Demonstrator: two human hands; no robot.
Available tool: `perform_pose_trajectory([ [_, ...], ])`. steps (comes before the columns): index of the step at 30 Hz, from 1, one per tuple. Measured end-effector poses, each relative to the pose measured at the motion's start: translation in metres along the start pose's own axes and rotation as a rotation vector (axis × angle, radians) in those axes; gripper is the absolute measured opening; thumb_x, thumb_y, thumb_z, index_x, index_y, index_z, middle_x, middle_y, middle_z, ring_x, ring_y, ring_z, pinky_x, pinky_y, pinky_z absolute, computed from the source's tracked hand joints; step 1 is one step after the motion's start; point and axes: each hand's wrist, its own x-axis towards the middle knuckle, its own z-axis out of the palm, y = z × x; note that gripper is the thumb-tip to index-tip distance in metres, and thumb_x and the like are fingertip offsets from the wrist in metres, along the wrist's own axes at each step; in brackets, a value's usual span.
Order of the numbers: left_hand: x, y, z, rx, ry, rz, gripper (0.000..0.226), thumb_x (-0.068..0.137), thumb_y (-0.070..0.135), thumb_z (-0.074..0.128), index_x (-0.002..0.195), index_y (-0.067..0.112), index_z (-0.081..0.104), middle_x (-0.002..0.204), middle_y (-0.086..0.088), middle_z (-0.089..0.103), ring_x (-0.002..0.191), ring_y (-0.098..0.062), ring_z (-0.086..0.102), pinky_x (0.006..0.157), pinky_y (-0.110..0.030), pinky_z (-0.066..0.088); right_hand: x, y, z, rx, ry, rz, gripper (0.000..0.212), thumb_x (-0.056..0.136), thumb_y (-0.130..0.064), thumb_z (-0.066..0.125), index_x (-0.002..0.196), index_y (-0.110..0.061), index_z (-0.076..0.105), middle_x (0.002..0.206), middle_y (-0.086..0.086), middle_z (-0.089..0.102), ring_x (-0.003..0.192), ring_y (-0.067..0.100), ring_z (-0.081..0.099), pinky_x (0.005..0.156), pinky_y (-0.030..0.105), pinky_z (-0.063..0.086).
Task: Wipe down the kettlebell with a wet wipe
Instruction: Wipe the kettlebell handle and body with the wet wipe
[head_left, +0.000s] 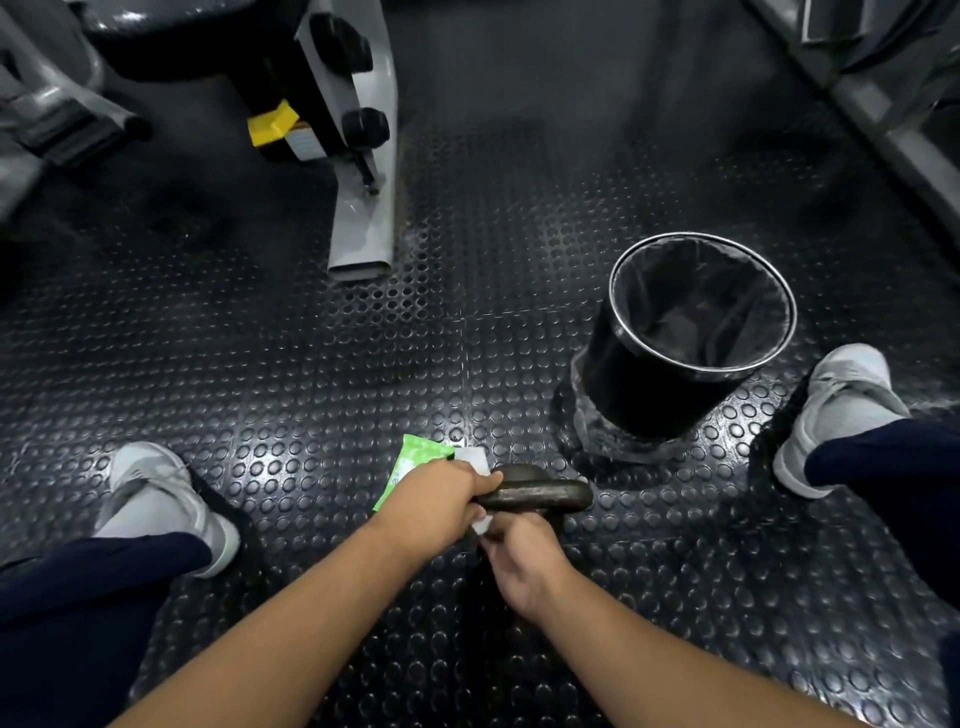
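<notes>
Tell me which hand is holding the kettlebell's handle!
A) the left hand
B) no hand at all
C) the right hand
A: the left hand grips the handle of the kettlebell, while the right hand holds a white wipe just below the handle.

- Only one cam, worn on the person's head, wide-angle so the edges bend.
- It faces forward and steeply down at the rubber floor (311, 364).
- Nearest, low in the middle: left hand (434, 501) on the kettlebell (545, 493), right hand (524, 564) with the wet wipe (480, 526), forearms running up from the bottom edge.
- Shoes (156, 493) sit at both sides; bin (623, 384) and machine base (363, 228) lie farther up.
</notes>
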Motion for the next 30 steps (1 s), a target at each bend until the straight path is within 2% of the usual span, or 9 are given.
perform_pose_trajectory([
  [3,-0.001,0.001,0.0,0.019,0.006,-0.008,0.055,0.1,0.029,0.06,0.152,0.036,0.047,0.128,0.0,0.065,0.116,-0.023,0.061,0.098,-0.037,0.05,0.001,0.002,0.001,-0.083,-0.004,-0.027,0.03,0.091,0.02,0.047,0.102,0.006,0.071,0.084,0.017,0.075,0.074,0.022,0.072,0.073,0.031,0.058],
  [7,-0.001,0.003,0.0,0.037,-0.008,-0.004,0.054,0.101,0.028,0.059,0.153,0.036,0.046,0.127,0.0,0.066,0.114,-0.023,0.062,0.096,-0.037,0.051,0.01,0.012,-0.006,-0.854,-0.002,-0.159,0.018,0.101,-0.009,0.056,0.111,-0.013,0.071,0.1,0.004,0.076,0.098,0.018,0.068,0.087,0.029,0.051],
  [10,0.0,0.003,-0.003,0.037,-0.01,-0.008,0.056,0.101,0.025,0.059,0.154,0.034,0.045,0.132,-0.001,0.064,0.119,-0.024,0.06,0.097,-0.035,0.049,0.008,0.007,0.001,-1.256,0.014,-0.143,0.023,0.103,-0.022,0.052,0.083,-0.024,0.063,0.096,0.006,0.073,0.088,0.015,0.062,0.084,0.029,0.05],
  [14,-0.001,0.006,-0.005,0.05,-0.013,-0.023,0.054,0.102,0.025,0.056,0.154,0.035,0.044,0.13,-0.002,0.064,0.118,-0.025,0.06,0.096,-0.036,0.05,-0.001,0.012,0.011,-0.762,-0.072,0.017,0.026,0.09,0.001,0.045,0.076,-0.012,0.062,0.069,0.013,0.062,0.052,0.016,0.057,0.056,0.029,0.048],
  [19,0.0,0.005,-0.003,0.036,-0.023,-0.058,0.052,0.103,0.026,0.053,0.152,0.039,0.045,0.123,-0.002,0.067,0.112,-0.025,0.064,0.091,-0.033,0.051,-0.009,0.006,0.004,-0.218,-0.065,0.077,0.03,0.091,0.014,0.041,0.087,-0.01,0.058,0.06,0.001,0.048,0.045,0.008,0.035,0.052,0.025,0.046],
  [23,0.0,0.003,-0.001,0.05,-0.018,-0.048,0.057,0.1,0.026,0.058,0.153,0.041,0.043,0.122,-0.001,0.068,0.111,-0.025,0.062,0.092,-0.035,0.052,-0.006,-0.006,-0.01,-0.782,-0.11,-0.04,0.02,0.101,-0.004,0.049,0.099,-0.007,0.069,0.065,0.002,0.065,0.051,0.014,0.057,0.062,0.038,0.055],
  [26,0.001,0.003,-0.001,0.045,-0.04,-0.045,0.059,0.099,0.026,0.058,0.153,0.041,0.043,0.123,0.0,0.068,0.112,-0.025,0.062,0.093,-0.037,0.052,-0.001,-0.018,-0.01,-1.488,-0.128,-0.108,0.027,0.099,-0.028,0.054,0.118,-0.016,0.07,0.11,0.011,0.075,0.103,0.03,0.07,0.095,0.035,0.054],
  [28,0.0,0.004,-0.001,0.04,-0.051,-0.047,0.059,0.099,0.025,0.058,0.154,0.041,0.042,0.124,-0.001,0.068,0.113,-0.025,0.061,0.093,-0.037,0.052,-0.003,-0.016,-0.001,-1.468,-0.105,-0.075,0.023,0.094,-0.03,0.055,0.107,-0.021,0.072,0.108,0.008,0.074,0.1,0.028,0.07,0.097,0.035,0.054],
  [30,0.002,0.003,-0.001,0.042,-0.051,-0.042,0.059,0.1,0.025,0.057,0.154,0.04,0.042,0.124,-0.002,0.068,0.112,-0.026,0.062,0.093,-0.038,0.052,-0.006,-0.013,0.004,-1.16,-0.117,-0.023,0.016,0.091,-0.023,0.055,0.092,-0.019,0.071,0.085,0.003,0.073,0.07,0.018,0.067,0.083,0.041,0.06],
])
